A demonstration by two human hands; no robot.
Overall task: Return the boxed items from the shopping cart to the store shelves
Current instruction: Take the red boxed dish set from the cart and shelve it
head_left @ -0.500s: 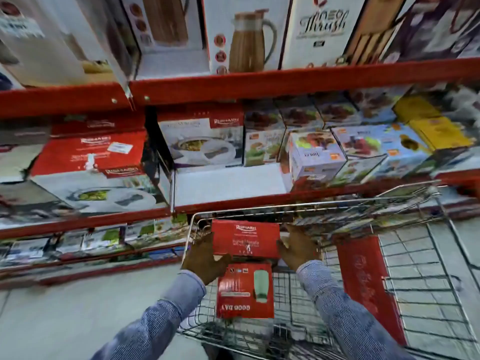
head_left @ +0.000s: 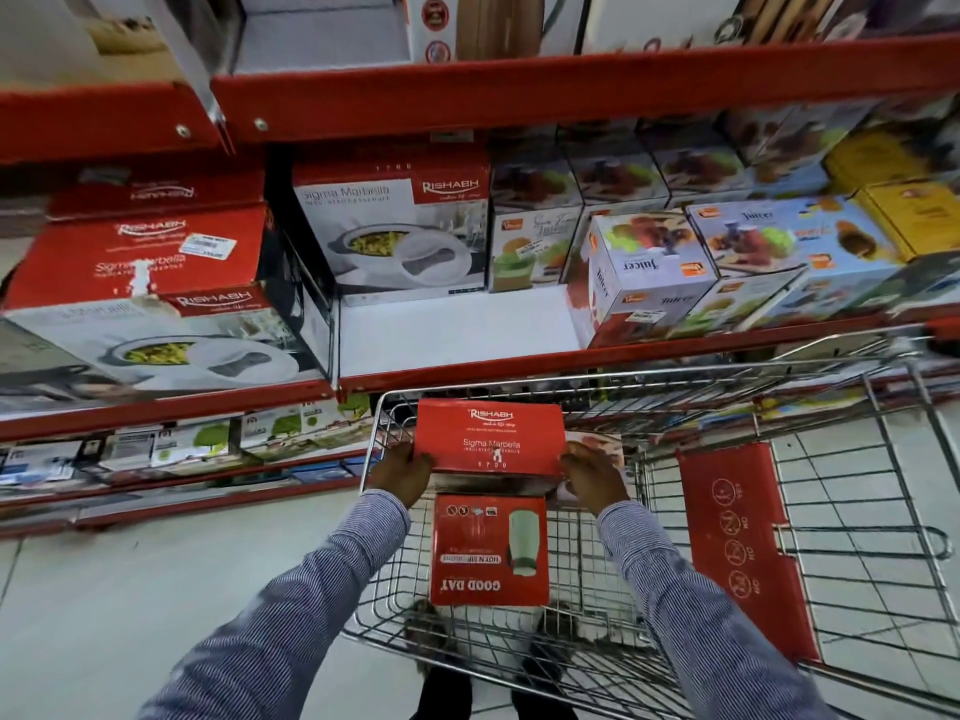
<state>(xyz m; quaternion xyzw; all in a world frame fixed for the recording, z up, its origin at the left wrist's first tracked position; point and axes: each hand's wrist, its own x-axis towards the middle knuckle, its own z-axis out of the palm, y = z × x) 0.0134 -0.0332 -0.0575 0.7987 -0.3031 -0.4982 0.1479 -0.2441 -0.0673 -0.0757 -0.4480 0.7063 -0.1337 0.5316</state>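
A red Rishabh "Sigma Marbella" casserole box [head_left: 490, 438] is held over the front of the wire shopping cart [head_left: 883, 407]. My left hand [head_left: 400, 472] grips its left side and my right hand [head_left: 592, 475] its right side. Below it, inside the cart, lies a red "Good Day" flask box [head_left: 491, 550], flat and upside down to me. On the middle shelf [head_left: 519, 363] stands a matching Rishabh casserole box [head_left: 392, 226], with bare white shelf [head_left: 452, 324] in front of it.
Two larger Rishabh boxes [head_left: 140, 283] are stacked at the left of the shelf. Juicer boxes [head_left: 649, 272] fill the right. A red child-seat flap [head_left: 737, 543] hangs in the cart. Jug boxes stand on the top shelf [head_left: 519, 90], and small boxes [head_left: 197, 444] sit on the lower shelf.
Both hands have lifted the casserole box a little higher above the cart. The view has tilted down and closer to the shelves.
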